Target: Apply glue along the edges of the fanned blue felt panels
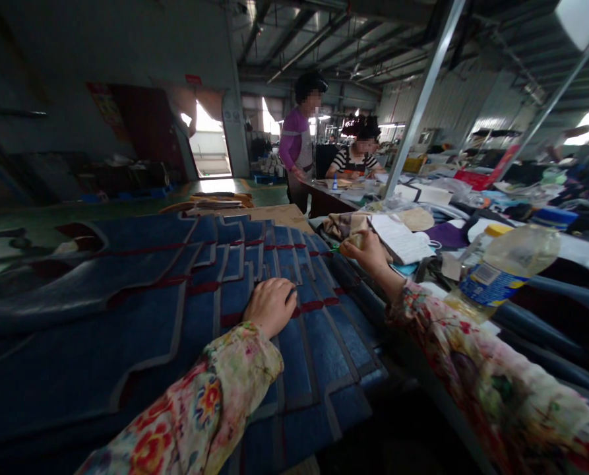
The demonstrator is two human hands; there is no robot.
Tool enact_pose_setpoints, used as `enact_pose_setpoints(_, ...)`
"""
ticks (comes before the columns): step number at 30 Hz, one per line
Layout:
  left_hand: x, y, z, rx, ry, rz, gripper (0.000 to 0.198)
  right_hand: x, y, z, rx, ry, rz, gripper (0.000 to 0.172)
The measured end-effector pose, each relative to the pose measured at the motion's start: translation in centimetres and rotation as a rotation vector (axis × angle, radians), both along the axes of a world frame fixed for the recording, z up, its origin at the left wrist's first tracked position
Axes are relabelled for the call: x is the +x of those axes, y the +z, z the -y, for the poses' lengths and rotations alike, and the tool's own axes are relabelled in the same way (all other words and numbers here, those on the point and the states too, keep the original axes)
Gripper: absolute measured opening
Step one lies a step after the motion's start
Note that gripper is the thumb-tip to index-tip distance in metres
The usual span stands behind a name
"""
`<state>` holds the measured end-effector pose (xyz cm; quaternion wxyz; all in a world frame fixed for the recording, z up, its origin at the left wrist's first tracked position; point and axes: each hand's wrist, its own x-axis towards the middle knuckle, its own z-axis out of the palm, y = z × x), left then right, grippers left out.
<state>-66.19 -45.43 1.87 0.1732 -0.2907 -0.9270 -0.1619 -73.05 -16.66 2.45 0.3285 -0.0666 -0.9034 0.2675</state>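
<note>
Overlapping blue panels (150, 330) with grey edges and dark red strips are spread over the work surface in stepped rows. My left hand (270, 305) rests on them, fingers curled, with a small dark thing (291, 294) showing by its thumb side. To the right, beyond the panels' edge, my right hand (366, 254) has its fingers bent together. A thin green tip (334, 250) shows beside these fingers; what it belongs to is hidden. White papers (400, 239) and a crumpled patterned cloth (341, 224) lie right by this hand.
A large clear bottle (502, 274) with a blue and yellow label stands by my right forearm. Rolled dark material (546, 330) lies below it. Cluttered cloth and bags cover the right side. Two people (297, 142) are at a table ahead, near a slanted metal post (425, 99).
</note>
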Motion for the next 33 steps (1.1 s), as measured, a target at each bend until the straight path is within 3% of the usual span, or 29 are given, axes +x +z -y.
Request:
enact_pose_setpoints(6, 0.0, 0.1, 0.0, 0.002, -0.015, 0.010, 0.024, -1.8, 0.1, 0.0, -0.010, 0.009, 0.014, 0.058)
enact_pose_setpoints(33, 0.2, 0.0, 0.0, 0.044, -0.006, 0.012, 0.023, -7.9, 0.6, 1.1, -0.016, 0.042, -0.021, 0.053)
